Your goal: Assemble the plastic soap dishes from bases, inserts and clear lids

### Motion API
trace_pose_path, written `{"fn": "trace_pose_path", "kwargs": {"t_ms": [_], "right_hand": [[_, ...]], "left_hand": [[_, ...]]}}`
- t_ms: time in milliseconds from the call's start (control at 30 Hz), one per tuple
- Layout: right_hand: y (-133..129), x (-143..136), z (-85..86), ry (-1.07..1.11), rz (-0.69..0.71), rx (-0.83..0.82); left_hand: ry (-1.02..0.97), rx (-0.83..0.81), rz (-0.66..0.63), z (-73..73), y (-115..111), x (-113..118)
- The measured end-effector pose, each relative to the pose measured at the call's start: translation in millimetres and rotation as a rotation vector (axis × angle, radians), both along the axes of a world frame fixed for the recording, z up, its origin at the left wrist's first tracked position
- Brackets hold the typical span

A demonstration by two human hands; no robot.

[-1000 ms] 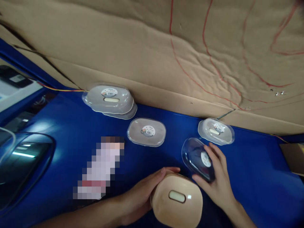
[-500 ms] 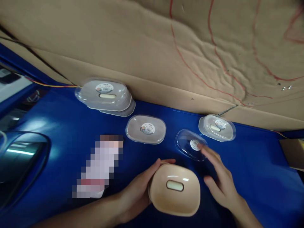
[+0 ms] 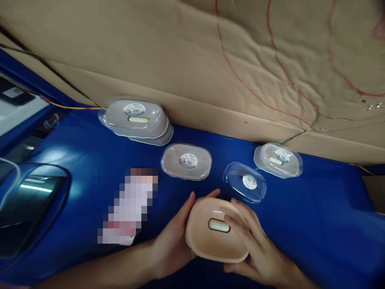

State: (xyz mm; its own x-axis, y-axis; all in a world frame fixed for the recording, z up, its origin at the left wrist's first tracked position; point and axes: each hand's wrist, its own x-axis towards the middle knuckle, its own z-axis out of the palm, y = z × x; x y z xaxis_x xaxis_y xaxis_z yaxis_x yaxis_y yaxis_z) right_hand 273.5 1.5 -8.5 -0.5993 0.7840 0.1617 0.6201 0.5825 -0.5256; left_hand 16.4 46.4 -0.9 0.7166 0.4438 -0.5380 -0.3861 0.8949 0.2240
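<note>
A beige oval plastic container [image 3: 207,245] is held low in the middle of the view, with a cream pill-shaped piece [image 3: 219,225] set in its inner face. My left hand [image 3: 177,233] is closed around its left side, thumb along the edge. On the right side, my right hand [image 3: 255,241] grips the same container, one finger reaching inside close to the cream piece and the thumb at the lower edge. Just beyond my hands lies a clear plastic lid [image 3: 237,184] with a round white label [image 3: 249,182].
A greyish lidded container [image 3: 173,162] lies left of the clear lid. Stacked containers stand farther back at left [image 3: 120,116] and right [image 3: 290,166], before a cardboard wall [image 3: 135,48]. A pixelated object [image 3: 129,208] and a dark glossy device [image 3: 33,204] lie left on the blue surface [image 3: 87,148].
My right hand has left the clear lid and come down left onto the beige container, which it now grips. The view has shifted slightly.
</note>
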Motion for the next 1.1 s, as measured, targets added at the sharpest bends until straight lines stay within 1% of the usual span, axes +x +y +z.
{"fn": "trace_pose_path", "kwargs": {"t_ms": [100,200,333,400,433,500,567,600,700,833,967,1100], "right_hand": [[-3.3,0.5,-1.3,0.050,-0.037,-0.035],[-3.5,5.4,0.1,0.115,-0.121,-0.012],[6.6,22.3,11.6,0.182,-0.308,0.105],[11.9,31.3,17.6,0.202,-0.362,0.095],[13.4,34.2,19.4,0.214,-0.354,0.065],[14.0,35.3,19.4,0.235,-0.293,-0.029],[12.6,30.8,15.3,0.204,-0.224,-0.113],[12.0,27.5,12.2,0.169,-0.197,-0.125],[13.1,20.3,2.7,0.043,-0.144,-0.080],[20.1,21.1,-5.4,-0.113,-0.194,-0.023],[24.1,24.7,-7.6,-0.226,-0.236,0.006],[24.2,30.0,-5.9,-0.241,-0.179,0.019]], "left_hand": [[-0.003,-0.011,0.017,0.5,0.3,-0.5],[0.002,-0.033,-0.018,2.9,1.3,0.5],[-0.009,-0.027,-0.061,8.3,-0.3,3.1],[-0.018,-0.028,-0.115,10.1,-4.9,3.7],[-0.025,-0.031,-0.158,10.4,-8.5,3.8],[-0.044,-0.054,-0.265,9.8,-17.5,3.7],[-0.037,-0.078,-0.353,8.0,-26.8,3.7],[-0.013,-0.083,-0.371,7.0,-30.5,3.8],[0.055,-0.090,-0.356,4.7,-35.4,4.8],[0.033,-0.122,-0.378,4.1,-29.8,5.8],[0.049,-0.128,-0.361,3.3,-24.1,4.7],[0.038,-0.150,-0.292,1.9,-21.6,3.4]]}}
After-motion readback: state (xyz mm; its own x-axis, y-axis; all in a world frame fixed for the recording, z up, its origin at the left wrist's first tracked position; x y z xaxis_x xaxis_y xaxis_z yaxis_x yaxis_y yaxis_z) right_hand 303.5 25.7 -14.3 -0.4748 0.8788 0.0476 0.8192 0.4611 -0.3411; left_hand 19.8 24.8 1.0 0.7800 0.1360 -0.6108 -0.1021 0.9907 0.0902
